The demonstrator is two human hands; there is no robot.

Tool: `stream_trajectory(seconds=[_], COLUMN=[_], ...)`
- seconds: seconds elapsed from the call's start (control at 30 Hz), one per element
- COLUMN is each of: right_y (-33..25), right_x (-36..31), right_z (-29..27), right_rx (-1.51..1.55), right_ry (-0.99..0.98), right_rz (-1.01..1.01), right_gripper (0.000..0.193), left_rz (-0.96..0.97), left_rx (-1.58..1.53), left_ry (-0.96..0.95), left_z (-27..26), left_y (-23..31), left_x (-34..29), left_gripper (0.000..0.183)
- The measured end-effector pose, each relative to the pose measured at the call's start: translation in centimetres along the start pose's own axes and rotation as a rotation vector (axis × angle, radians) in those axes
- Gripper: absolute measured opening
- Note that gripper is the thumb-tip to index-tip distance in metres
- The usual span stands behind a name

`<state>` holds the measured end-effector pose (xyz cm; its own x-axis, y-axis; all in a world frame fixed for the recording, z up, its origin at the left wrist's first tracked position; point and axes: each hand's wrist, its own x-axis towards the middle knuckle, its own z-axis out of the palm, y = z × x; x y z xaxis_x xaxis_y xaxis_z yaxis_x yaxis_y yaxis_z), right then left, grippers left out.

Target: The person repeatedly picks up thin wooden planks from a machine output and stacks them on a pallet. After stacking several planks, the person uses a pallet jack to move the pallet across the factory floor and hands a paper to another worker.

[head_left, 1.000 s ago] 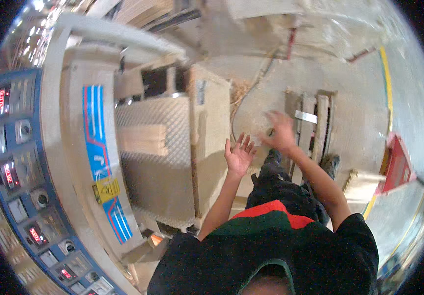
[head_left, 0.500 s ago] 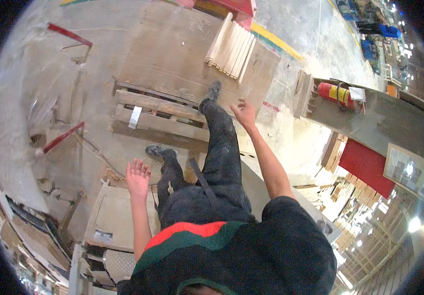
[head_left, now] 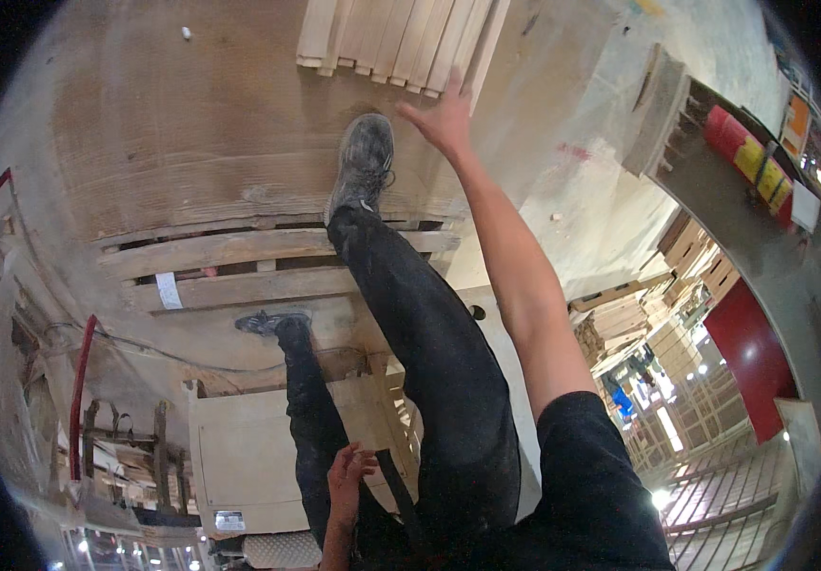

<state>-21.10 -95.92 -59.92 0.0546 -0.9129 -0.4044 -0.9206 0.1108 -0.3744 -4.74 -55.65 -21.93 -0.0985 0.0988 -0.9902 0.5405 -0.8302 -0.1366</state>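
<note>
My right hand (head_left: 444, 119) reaches far forward, its fingers spread, at the near ends of a row of pale wooden strips (head_left: 382, 43). Its fingertips overlap the rightmost strip ends; whether they touch cannot be told. The strips lie side by side on a large brown board (head_left: 191, 124) on a wooden pallet (head_left: 267, 249). My left hand (head_left: 346, 471) hangs low by my thigh, fingers loosely bent and apart, with nothing visible in it. A dark strap (head_left: 396, 485) dangles right beside it.
My front shoe (head_left: 365, 162) is planted on the board; the other shoe (head_left: 272, 324) is on the floor beside the pallet. A pale cabinet (head_left: 248, 447) stands to the left. At the right, a red-and-yellow cylinder (head_left: 753, 162) lies on a grey surface. Red metal bars (head_left: 82, 400) stand left.
I have leaned forward, and the strips are much closer. My right hand has moved from beside my leg to the strip ends. My left hand has dropped back toward my thigh.
</note>
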Motion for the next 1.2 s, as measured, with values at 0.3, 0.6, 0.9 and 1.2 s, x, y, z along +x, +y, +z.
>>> stream_trajectory(seconds=[0.3,0.6,0.9,1.2], right_y=[-0.2,3.8,1.9,2.0], right_x=[4.6,6.3,8.0,-9.1], right_z=[2.8,-1.2,-0.3,-6.1], right_rx=[-0.138,-0.208,-0.22,-0.204], right_ry=[0.149,0.046,0.12,0.011], right_rz=[0.009,-0.036,0.226,0.139], right_gripper=[0.127,0.131,0.13,0.117], left_rz=[-0.136,-0.118,-0.134,-0.039], left_rx=[-0.17,-0.252,-0.25,-0.338], left_ry=[0.133,0.084,0.073,0.016], left_z=[1.9,3.2,3.1,-0.6], left_y=[1.5,1.2,-0.2,-4.4], left_x=[3.1,4.2,4.0,1.2], left_gripper=[0.04,0.042,0.048,0.037])
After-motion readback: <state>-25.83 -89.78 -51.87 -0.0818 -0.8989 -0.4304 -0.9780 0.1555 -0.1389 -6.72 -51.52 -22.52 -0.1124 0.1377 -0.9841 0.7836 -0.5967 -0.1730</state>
